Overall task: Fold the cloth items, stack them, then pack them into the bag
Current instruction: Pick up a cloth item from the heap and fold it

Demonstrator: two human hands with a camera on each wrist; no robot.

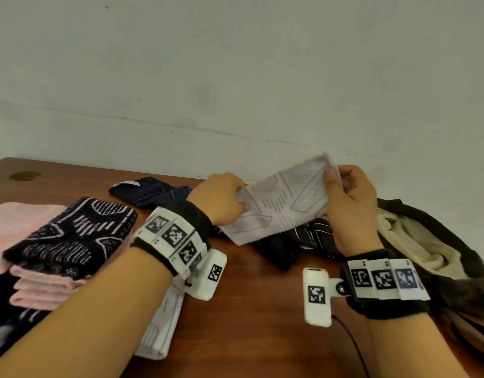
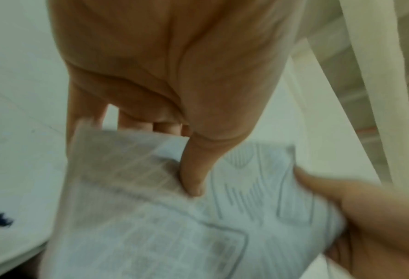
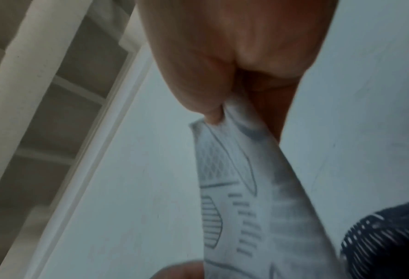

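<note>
Here, the left hand (image 1: pixel 221 199) and right hand (image 1: pixel 350 203) each pinch an end of a white patterned cloth (image 1: pixel 283 199), held taut between them above the table (image 1: pixel 262 309); the dark bag (image 1: pixel 431 241) lies open just right of the right hand.

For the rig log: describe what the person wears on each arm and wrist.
Both forearms are bare, with no sleeves. The left wrist and right wrist each carry a black band with white blocks bearing black square-code markers, plus a white boxy camera unit marked likewise. A dark cable trails from the right unit.
</note>
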